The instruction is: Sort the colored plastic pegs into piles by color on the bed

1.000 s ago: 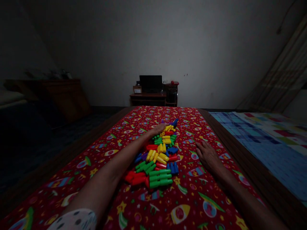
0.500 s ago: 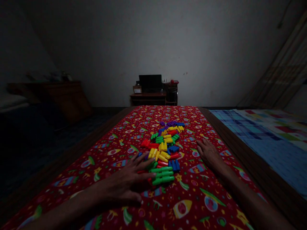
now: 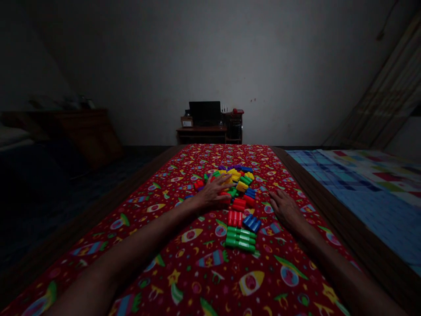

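Observation:
My left hand (image 3: 213,192) lies with fingers spread on the left side of a loose heap of plastic toy blocks, partly covering red and yellow ones. My right hand (image 3: 285,206) rests flat on the patterned cloth, right of the heap and apart from it. Closest to me sits a green block piece (image 3: 240,239) of joined tubes. Just beyond it are a red block (image 3: 235,218) and a blue block (image 3: 252,223). Farther up lie yellow blocks (image 3: 234,174), and at the far end purple blocks (image 3: 234,167) and a blue one.
A red cloth with rocket prints (image 3: 194,272) covers the long table. To the right is a bed with a blue checked sheet (image 3: 322,175). A small desk with a dark screen (image 3: 205,113) stands by the far wall, and a wooden cabinet (image 3: 82,136) at the left.
My left hand has moved forward, away from me, along the heap. The near green, red and blue blocks have shifted right, and the middle blocks are rearranged. My right hand stays in place.

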`<state>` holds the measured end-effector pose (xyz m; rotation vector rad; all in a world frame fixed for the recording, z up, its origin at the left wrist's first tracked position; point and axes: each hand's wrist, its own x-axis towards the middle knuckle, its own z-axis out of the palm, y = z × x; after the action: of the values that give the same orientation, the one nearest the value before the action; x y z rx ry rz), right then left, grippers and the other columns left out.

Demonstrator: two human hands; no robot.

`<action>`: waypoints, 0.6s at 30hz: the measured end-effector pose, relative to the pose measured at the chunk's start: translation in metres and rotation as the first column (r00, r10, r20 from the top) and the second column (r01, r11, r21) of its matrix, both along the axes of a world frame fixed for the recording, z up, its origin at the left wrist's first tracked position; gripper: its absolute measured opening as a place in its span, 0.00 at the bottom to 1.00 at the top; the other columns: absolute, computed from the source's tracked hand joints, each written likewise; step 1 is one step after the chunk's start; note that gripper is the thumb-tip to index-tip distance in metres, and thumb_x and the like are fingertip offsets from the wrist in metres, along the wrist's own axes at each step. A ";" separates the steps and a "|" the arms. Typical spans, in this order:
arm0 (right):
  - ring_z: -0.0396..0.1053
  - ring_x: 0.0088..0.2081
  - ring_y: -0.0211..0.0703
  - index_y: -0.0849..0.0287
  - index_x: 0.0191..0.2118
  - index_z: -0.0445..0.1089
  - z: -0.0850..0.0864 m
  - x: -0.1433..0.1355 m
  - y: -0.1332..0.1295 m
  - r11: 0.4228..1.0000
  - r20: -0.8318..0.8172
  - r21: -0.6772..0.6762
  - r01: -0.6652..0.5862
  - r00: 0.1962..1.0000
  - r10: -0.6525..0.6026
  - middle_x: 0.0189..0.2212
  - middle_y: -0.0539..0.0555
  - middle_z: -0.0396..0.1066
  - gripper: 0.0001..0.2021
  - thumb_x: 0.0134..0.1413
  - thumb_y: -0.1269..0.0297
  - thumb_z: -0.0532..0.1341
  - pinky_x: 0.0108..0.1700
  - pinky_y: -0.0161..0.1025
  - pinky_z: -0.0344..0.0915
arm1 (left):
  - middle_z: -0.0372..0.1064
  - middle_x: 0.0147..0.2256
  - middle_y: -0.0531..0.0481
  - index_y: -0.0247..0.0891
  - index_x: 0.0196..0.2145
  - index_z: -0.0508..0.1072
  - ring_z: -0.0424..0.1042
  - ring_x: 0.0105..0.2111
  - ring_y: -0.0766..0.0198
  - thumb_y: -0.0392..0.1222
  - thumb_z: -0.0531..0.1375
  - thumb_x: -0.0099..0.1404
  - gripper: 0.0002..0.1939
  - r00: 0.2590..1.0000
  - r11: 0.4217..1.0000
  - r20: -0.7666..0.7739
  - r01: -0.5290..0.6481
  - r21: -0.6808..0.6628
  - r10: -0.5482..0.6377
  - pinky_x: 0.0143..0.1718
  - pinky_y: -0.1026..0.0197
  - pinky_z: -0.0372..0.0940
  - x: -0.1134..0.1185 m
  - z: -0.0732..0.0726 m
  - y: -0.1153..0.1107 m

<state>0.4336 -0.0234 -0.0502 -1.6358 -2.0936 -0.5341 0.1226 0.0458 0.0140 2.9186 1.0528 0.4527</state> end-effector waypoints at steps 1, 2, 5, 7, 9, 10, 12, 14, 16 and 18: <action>0.65 0.51 0.52 0.64 0.51 0.69 0.000 0.000 0.000 1.000 0.004 -0.004 0.000 1.000 0.000 0.48 0.65 0.69 0.20 0.63 0.62 0.46 0.55 0.48 0.60 | 0.47 0.66 0.44 0.48 0.61 0.59 0.45 0.65 0.47 0.57 0.51 0.67 0.27 0.999 1.000 0.037 -0.022 0.002 0.022 0.61 0.35 0.39 0.004 0.003 -0.001; 0.65 0.51 0.52 0.64 0.51 0.69 0.000 0.000 0.000 1.000 0.007 -0.006 0.005 1.000 -0.005 0.48 0.65 0.69 0.20 0.63 0.62 0.45 0.55 0.48 0.60 | 0.48 0.65 0.43 0.47 0.62 0.58 0.46 0.65 0.47 0.57 0.50 0.68 0.28 0.997 1.000 0.075 -0.024 0.007 0.023 0.61 0.36 0.40 0.008 0.008 -0.007; 0.64 0.52 0.52 0.64 0.52 0.68 0.000 -0.001 0.000 1.000 0.023 -0.010 0.012 1.000 -0.011 0.49 0.65 0.69 0.21 0.64 0.63 0.44 0.56 0.48 0.59 | 0.51 0.64 0.46 0.47 0.62 0.58 0.48 0.64 0.50 0.54 0.48 0.69 0.26 0.977 0.981 0.085 0.193 0.031 -0.195 0.63 0.42 0.43 0.024 0.018 -0.052; 0.62 0.54 0.52 0.64 0.52 0.68 0.000 -0.001 -0.001 1.000 0.026 -0.007 0.010 1.000 -0.010 0.50 0.65 0.69 0.21 0.64 0.63 0.44 0.57 0.49 0.58 | 0.51 0.64 0.51 0.50 0.60 0.61 0.47 0.65 0.52 0.54 0.49 0.69 0.24 0.889 0.890 -0.042 0.456 -0.022 -0.457 0.63 0.45 0.45 0.034 0.019 -0.086; 0.62 0.55 0.52 0.64 0.53 0.68 0.000 -0.001 -0.001 1.000 0.027 -0.013 0.006 1.000 -0.006 0.50 0.65 0.68 0.21 0.63 0.63 0.45 0.57 0.49 0.58 | 0.55 0.63 0.55 0.51 0.59 0.63 0.46 0.65 0.55 0.54 0.50 0.68 0.23 0.802 0.810 -0.111 0.583 -0.066 -0.586 0.63 0.49 0.47 0.043 0.015 -0.106; 0.62 0.55 0.52 0.64 0.53 0.68 0.001 -0.001 -0.002 1.000 0.028 -0.019 0.007 1.000 -0.007 0.50 0.65 0.68 0.21 0.63 0.63 0.45 0.57 0.49 0.58 | 0.57 0.62 0.55 0.50 0.58 0.64 0.47 0.65 0.57 0.52 0.50 0.69 0.21 0.803 0.812 -0.118 0.582 -0.057 -0.584 0.63 0.50 0.47 0.045 0.011 -0.107; 0.63 0.54 0.52 0.64 0.53 0.68 0.002 -0.001 -0.002 0.999 0.032 -0.034 0.018 0.999 -0.017 0.50 0.65 0.68 0.21 0.63 0.63 0.45 0.57 0.48 0.58 | 0.61 0.60 0.53 0.48 0.56 0.66 0.49 0.64 0.56 0.48 0.49 0.70 0.19 0.846 0.853 -0.124 0.521 -0.009 -0.518 0.64 0.47 0.45 0.047 0.006 -0.096; 0.63 0.54 0.51 0.64 0.53 0.68 0.004 -0.002 -0.003 0.999 0.034 -0.041 0.031 0.999 -0.030 0.50 0.65 0.68 0.21 0.63 0.63 0.45 0.57 0.47 0.58 | 0.62 0.59 0.51 0.47 0.55 0.67 0.50 0.64 0.53 0.48 0.50 0.70 0.18 0.895 0.898 -0.120 0.438 0.047 -0.430 0.64 0.45 0.43 0.045 0.004 -0.075; 0.63 0.54 0.51 0.64 0.52 0.68 0.004 -0.003 -0.003 0.999 0.032 -0.031 0.039 0.999 -0.038 0.50 0.65 0.68 0.20 0.63 0.63 0.45 0.57 0.47 0.58 | 0.62 0.59 0.49 0.47 0.54 0.68 0.51 0.63 0.53 0.48 0.51 0.69 0.18 0.916 0.916 -0.106 0.394 0.069 -0.386 0.63 0.45 0.44 0.041 0.007 -0.055; 0.63 0.54 0.51 0.63 0.52 0.68 0.002 -0.004 -0.003 0.999 0.029 -0.015 0.037 0.999 -0.036 0.49 0.64 0.69 0.20 0.63 0.64 0.45 0.57 0.47 0.59 | 0.63 0.58 0.50 0.48 0.53 0.69 0.54 0.62 0.54 0.49 0.52 0.69 0.17 0.918 0.917 -0.072 0.395 0.050 -0.391 0.63 0.45 0.43 0.038 0.013 -0.039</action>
<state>0.4300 -0.0264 -0.0477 -1.6877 -2.0970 -0.5578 0.1610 0.0069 0.0271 3.1033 0.4335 0.3890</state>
